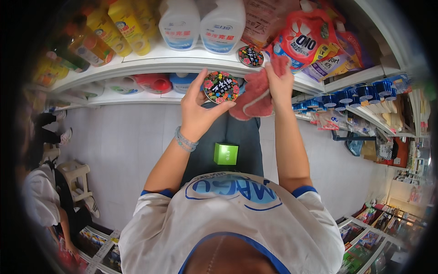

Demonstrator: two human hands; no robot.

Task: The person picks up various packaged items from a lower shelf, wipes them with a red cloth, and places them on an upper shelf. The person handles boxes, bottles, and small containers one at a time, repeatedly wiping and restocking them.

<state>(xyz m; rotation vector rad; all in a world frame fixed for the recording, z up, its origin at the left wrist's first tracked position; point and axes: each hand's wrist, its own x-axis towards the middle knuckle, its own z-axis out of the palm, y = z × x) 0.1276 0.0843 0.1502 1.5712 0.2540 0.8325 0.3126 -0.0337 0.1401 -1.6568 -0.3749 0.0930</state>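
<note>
Between the thumb and fingers of my left hand (pixel 202 106) is a round tin (pixel 221 87) with a black, flowered lid. My right hand (pixel 281 84) grips a pinkish-red cloth (pixel 255 94) that hangs beside the tin. A similar small flowered tin (pixel 250 56) lies at the shelf edge above the cloth. On my lap rests a green box (pixel 226 154).
Ahead is a white shelf (pixel 143 63) with white bottles (pixel 222 30), yellow bottles (pixel 129 32) and a red detergent pouch (pixel 305 41). Blue-lidded containers (pixel 345 96) line the right shelves. At left, another person (pixel 44 198) is near a plastic stool (pixel 76 176).
</note>
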